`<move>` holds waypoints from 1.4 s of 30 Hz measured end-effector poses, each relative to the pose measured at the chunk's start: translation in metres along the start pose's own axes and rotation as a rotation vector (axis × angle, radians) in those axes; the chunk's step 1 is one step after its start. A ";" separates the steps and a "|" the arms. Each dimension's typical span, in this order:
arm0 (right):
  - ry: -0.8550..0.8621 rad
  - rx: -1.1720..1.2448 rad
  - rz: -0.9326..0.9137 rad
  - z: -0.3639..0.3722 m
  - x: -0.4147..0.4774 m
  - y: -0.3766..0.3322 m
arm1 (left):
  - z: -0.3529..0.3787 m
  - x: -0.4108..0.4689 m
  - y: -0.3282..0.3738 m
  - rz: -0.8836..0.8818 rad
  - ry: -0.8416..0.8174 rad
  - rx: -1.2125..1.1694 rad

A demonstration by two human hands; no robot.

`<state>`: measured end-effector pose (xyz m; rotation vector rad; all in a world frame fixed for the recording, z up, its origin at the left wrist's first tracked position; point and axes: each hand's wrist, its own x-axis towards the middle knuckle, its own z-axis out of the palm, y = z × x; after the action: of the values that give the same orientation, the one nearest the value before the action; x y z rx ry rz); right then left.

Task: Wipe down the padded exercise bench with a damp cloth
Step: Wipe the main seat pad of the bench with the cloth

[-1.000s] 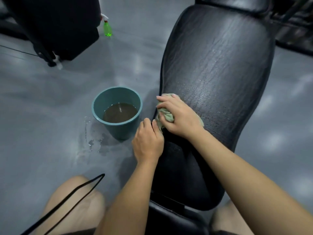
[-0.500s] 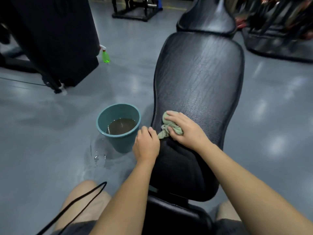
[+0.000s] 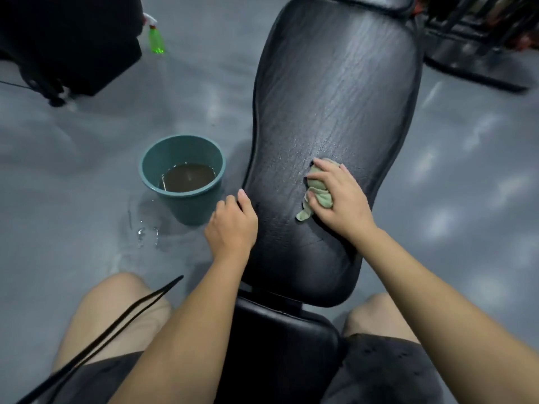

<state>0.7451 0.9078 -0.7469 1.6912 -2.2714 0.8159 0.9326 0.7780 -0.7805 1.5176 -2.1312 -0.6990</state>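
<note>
Right hand (image 3: 341, 196) gripping bunched green cloth (image 3: 318, 191) on black bench pad (image 3: 335, 91), left hand (image 3: 233, 223) curled over the pad's edge, teal bucket (image 3: 182, 182) just beyond it

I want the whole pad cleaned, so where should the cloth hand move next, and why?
Probably sweep the right hand, holding the green cloth, up the bench pad: the cloth sits low on the pad, most of the surface lies above it, and the left hand grips the pad's left edge.

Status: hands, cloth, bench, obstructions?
Right hand holds crumpled pale-green cloth on black padded bench, mid-pad. Left hand grips bench edge. Teal bucket of murky water beside, not obstructing.
</note>
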 end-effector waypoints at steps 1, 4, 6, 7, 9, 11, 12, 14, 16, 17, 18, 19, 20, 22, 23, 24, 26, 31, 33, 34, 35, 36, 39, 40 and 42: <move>0.020 0.001 -0.011 0.007 0.010 -0.006 | 0.001 0.000 -0.001 0.006 0.013 0.007; 0.060 -0.001 -0.041 0.030 0.044 -0.026 | 0.002 0.000 0.000 0.021 0.025 0.025; 0.050 0.011 -0.066 0.049 0.066 -0.044 | 0.002 0.002 0.001 0.021 0.039 0.034; 0.039 0.018 -0.084 0.058 0.077 -0.053 | 0.002 0.003 0.001 0.020 0.042 0.040; 0.012 0.008 -0.134 0.075 0.096 -0.070 | 0.002 0.003 0.001 0.022 0.029 0.035; -0.024 -0.054 -0.195 0.089 0.109 -0.084 | 0.000 0.003 0.002 0.007 0.000 0.018; -0.048 -0.089 -0.212 0.094 0.113 -0.089 | -0.002 0.004 0.002 -0.005 -0.013 0.017; -0.113 -0.108 -0.214 0.098 0.116 -0.092 | -0.004 0.003 0.002 -0.020 -0.036 0.017; -0.156 -0.031 -0.213 0.092 0.114 -0.089 | -0.006 0.003 0.003 -0.014 -0.053 0.001; -0.172 0.027 -0.218 0.085 0.111 -0.085 | -0.007 0.003 0.003 -0.010 -0.057 -0.005; -0.186 0.084 -0.230 0.077 0.105 -0.081 | -0.008 0.003 0.003 -0.007 -0.057 -0.006; -0.192 0.130 -0.238 0.068 0.097 -0.075 | -0.008 0.002 0.003 0.000 -0.055 -0.009; -0.190 0.163 -0.238 0.059 0.085 -0.069 | -0.009 0.002 0.004 0.011 -0.051 -0.013; -0.182 0.187 -0.207 0.038 0.057 -0.057 | -0.011 0.000 0.007 0.012 -0.040 -0.024; -0.175 0.184 -0.183 0.028 0.043 -0.050 | -0.012 -0.001 0.008 0.009 -0.036 -0.028; -0.167 0.177 -0.160 0.018 0.028 -0.043 | -0.012 -0.002 0.008 0.009 -0.034 -0.036; -0.151 0.152 -0.135 0.001 0.003 -0.028 | -0.010 -0.003 0.008 0.005 -0.037 -0.057; -0.084 0.145 -0.025 -0.022 -0.050 -0.001 | -0.004 -0.009 0.004 -0.019 0.019 -0.076; -0.061 0.149 0.025 -0.021 -0.057 -0.002 | -0.003 -0.011 0.004 -0.013 0.039 -0.064; -0.062 0.134 0.032 -0.017 -0.056 -0.004 | -0.002 -0.010 0.003 -0.014 0.043 -0.055; -0.066 0.120 0.031 -0.013 -0.051 -0.008 | -0.001 -0.009 0.003 -0.014 0.046 -0.048; -0.066 0.119 0.028 -0.008 -0.044 -0.011 | 0.000 -0.008 0.002 -0.007 0.050 -0.041; -0.064 0.177 -0.014 0.013 -0.015 -0.023 | 0.001 -0.005 0.001 0.032 0.064 -0.023; -0.075 0.188 -0.039 0.023 -0.003 -0.030 | 0.002 -0.004 0.002 0.040 0.071 -0.017; -0.102 0.190 -0.097 0.042 0.023 -0.050 | 0.002 -0.003 0.002 0.051 0.079 -0.008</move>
<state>0.7916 0.8567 -0.7557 1.9505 -2.2159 0.9718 0.9308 0.7815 -0.7812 1.4575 -2.0981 -0.6190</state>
